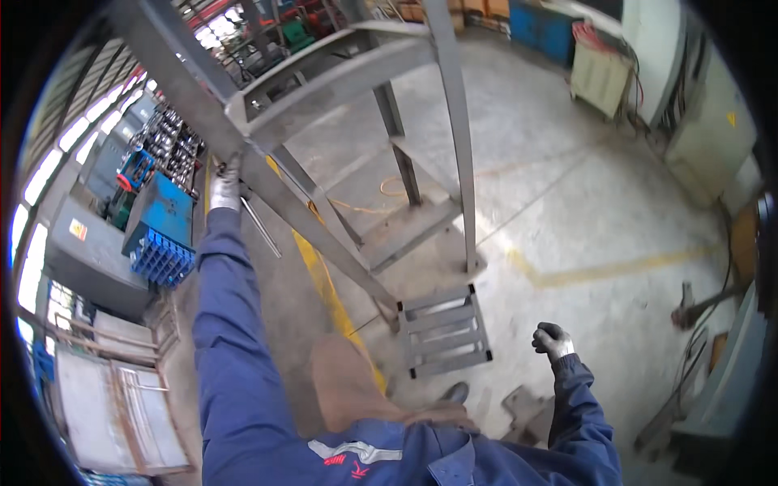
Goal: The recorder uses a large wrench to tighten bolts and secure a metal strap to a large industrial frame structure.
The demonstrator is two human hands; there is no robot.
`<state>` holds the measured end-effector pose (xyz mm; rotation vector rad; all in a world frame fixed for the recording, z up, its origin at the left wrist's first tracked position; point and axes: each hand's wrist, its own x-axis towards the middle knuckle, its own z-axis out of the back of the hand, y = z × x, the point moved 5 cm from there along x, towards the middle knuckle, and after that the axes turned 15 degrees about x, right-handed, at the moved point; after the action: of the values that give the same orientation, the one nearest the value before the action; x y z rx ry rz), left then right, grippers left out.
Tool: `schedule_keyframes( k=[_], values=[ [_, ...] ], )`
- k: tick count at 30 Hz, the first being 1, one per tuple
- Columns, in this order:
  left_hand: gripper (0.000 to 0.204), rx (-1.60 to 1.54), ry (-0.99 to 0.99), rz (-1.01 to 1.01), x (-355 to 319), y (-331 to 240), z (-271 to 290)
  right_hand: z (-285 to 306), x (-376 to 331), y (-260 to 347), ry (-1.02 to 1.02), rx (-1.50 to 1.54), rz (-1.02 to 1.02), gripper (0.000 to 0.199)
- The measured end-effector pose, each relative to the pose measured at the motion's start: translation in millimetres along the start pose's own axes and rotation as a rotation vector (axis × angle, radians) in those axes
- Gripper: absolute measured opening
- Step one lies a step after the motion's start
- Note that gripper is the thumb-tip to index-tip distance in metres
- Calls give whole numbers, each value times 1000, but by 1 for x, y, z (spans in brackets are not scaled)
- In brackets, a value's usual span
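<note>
A tall grey steel frame (340, 85) of welded posts and crossbars stands in front of me. My left hand (228, 180), in a grey-and-white glove, is stretched out to its left post and closed. A thin straight metal rod (261, 228) slants down from beside that hand; its upper end is hidden behind the hand and post. On the right, my right hand (554, 340), gloved alike, hangs apart from the frame with its fingers curled and nothing visible in them. A small slatted metal step (442, 328) sits at the frame's foot.
Blue crates (162, 257) and a blue cabinet (168, 212) stand left, beyond a yellow floor line (324, 287). An orange cable (356, 210) runs across the floor by the frame. A beige machine (601, 77) stands far right; metal pieces (527, 405) lie near my right arm.
</note>
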<state>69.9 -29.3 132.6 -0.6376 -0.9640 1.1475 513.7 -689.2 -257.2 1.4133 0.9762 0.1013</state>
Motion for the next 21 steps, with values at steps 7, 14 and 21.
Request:
schedule_keyframes(
  k=[7,14,21],
  values=[
    [59,-13,-45,201,-7,4,4,-49,22,193,176,-126,226,45],
    [64,97,-276,-41,13,52,16,-184,99,388,344,-362,810,53],
    [60,-113,-135,-70,3,29,-8,-415,105,690,376,-204,1159,81]
  ],
)
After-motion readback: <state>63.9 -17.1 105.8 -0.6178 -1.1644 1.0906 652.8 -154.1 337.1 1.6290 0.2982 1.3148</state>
